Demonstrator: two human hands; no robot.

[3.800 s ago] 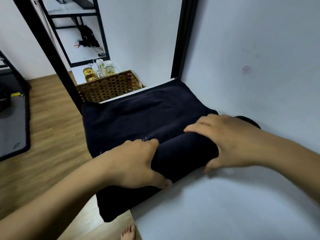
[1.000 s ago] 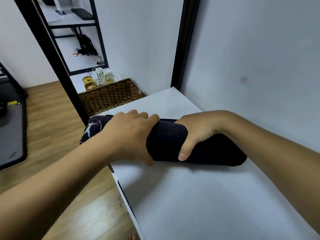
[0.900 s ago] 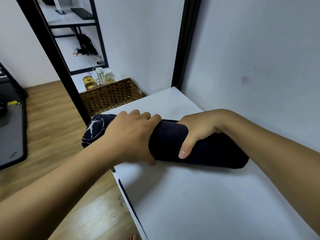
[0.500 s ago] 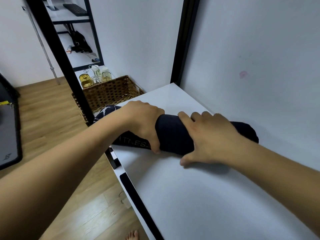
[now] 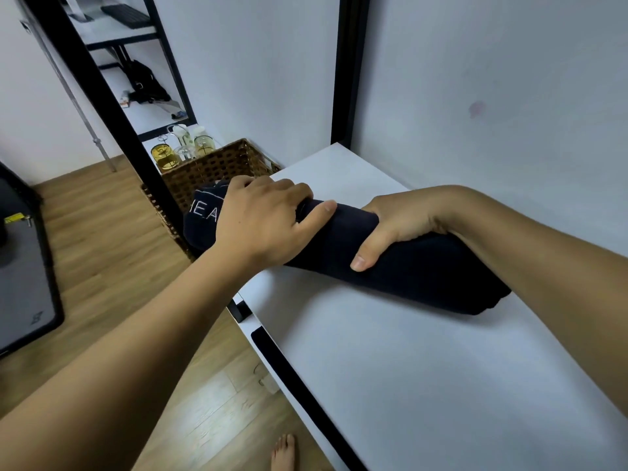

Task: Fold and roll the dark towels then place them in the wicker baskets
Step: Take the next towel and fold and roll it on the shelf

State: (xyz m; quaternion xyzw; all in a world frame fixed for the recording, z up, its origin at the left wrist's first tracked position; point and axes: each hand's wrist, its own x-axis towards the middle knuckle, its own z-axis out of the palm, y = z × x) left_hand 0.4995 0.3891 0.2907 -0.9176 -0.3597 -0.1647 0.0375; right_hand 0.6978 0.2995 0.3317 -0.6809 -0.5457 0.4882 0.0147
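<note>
Since half a second ago the right hand [image 5: 397,226] has turned from lying flat on the roll to wrapping it. Its fingers [image 5: 367,253] now go over the far side, and the thumb presses the near side.

I judge the main risk to be that the roll loosens. The end toward the wicker basket [image 5: 217,168] sticks out past the edge of the white surface [image 5: 424,368] with no support, and only the two grips keep the layers tight. If one hand lets go too early, the cloth may open or sag in the middle.

Both hands are clenched on the cloth and hold nothing else. The left hand [image 5: 261,222] curls over the top, with its thumb stretched along the roll.

The rolled dark towel [image 5: 424,270] is not yet in the basket. Its lettered end is just beside the basket, and its other end rests on the surface, farther from the basket. I cannot tell what is inside the basket.
</note>
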